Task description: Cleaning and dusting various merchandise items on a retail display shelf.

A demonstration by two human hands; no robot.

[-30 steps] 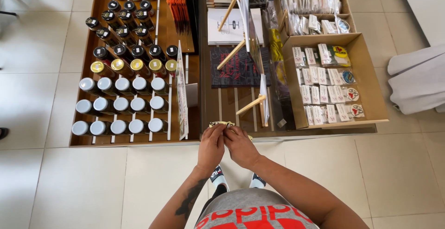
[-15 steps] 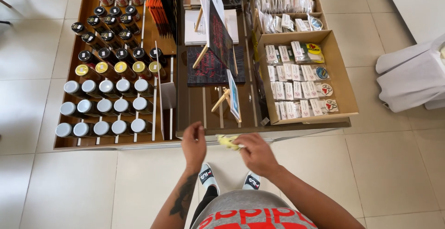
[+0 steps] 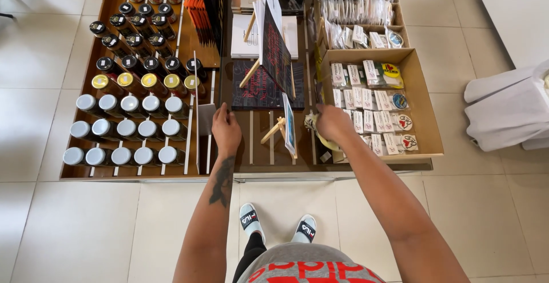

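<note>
My left hand (image 3: 226, 128) lies on the wooden display table (image 3: 257, 163) with nothing in it, its fingers by a small grey card (image 3: 205, 118) at the edge of the jar rack. My right hand (image 3: 333, 124) is closed on a pale yellow, soft-looking thing (image 3: 313, 127) beside the left wall of a cardboard box (image 3: 426, 117). What the yellow thing is I cannot make out. Between my hands a small picture card (image 3: 289, 124) stands on a wooden easel (image 3: 273, 131).
Rows of silver-, gold- and black-lidded jars (image 3: 123, 128) fill the table's left side. The box holds small packaged stickers (image 3: 372, 100). A larger dark picture (image 3: 275, 48) stands on an easel behind. A white-draped thing (image 3: 509, 111) stands to the right on the tiled floor.
My hands, joined on the yellow thing at the table's front edge, have separated. The left went forward onto the table; the right carried the yellow thing toward the box.
</note>
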